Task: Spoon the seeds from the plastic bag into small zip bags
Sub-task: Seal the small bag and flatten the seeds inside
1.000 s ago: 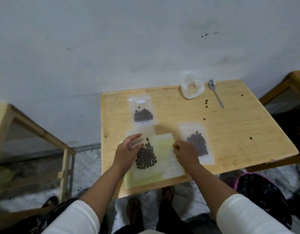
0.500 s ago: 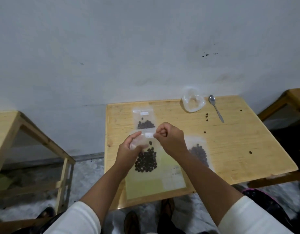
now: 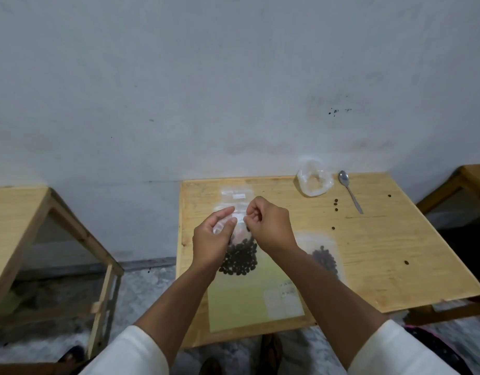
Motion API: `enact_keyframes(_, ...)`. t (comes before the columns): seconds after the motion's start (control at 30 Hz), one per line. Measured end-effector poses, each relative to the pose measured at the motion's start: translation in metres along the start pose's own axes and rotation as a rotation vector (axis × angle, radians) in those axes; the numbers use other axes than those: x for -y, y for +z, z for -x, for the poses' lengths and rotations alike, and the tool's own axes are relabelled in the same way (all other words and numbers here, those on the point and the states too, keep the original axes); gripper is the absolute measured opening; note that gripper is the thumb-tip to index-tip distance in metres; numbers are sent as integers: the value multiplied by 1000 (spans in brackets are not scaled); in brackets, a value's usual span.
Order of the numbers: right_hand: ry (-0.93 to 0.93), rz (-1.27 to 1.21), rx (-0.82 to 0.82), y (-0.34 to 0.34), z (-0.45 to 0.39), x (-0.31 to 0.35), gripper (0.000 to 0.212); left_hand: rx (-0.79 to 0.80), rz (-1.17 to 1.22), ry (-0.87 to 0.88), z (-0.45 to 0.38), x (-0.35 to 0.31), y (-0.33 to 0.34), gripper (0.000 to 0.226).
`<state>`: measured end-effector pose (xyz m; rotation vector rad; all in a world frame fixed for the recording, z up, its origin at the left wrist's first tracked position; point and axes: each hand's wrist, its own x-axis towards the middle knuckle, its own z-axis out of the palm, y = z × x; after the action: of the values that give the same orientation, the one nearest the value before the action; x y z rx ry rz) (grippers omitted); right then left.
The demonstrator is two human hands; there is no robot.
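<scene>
Both bare forearms rise from white sleeves at the lower edge of the frame and converge at centre. The left hand (image 3: pixel 210 240) is cupped, thumb and fingers pinched together. The right hand (image 3: pixel 270 226), just beside it, is curled into a loose fist, fingertips pinching toward the left hand's.

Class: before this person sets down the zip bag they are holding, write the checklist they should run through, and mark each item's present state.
1. Both hands, left hand and right hand, grip the held zip bag at its top: ok.
2. Zip strip fully shut: cannot tell.
3. Seeds settled at the bag's bottom: ok.
4. Table free of loose seeds: not ok.
5. Spoon lies within view: ok.
</scene>
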<state>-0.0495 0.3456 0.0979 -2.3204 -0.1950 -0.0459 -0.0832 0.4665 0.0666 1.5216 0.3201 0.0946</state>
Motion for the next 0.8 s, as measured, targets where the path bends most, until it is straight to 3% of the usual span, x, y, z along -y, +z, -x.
enact_keyframes(0.1, -82, 24, -73, 5, 5, 2, 5, -45, 27, -6, 0, -4, 2, 22)
enact_keyframes(0.33, -320, 133, -198, 22, 26, 7, 32, -116, 76, -18, 2, -12, 0, 18)
enact_keyframes(0.7, -240, 198, -195, 29, 34, 4, 43, -159, 64, 9, 8, -10, -10, 18)
enact_keyframes(0.8, -246, 215, -221, 31, 34, 5, 29, -143, 51, -1, 5, -9, -11, 18)
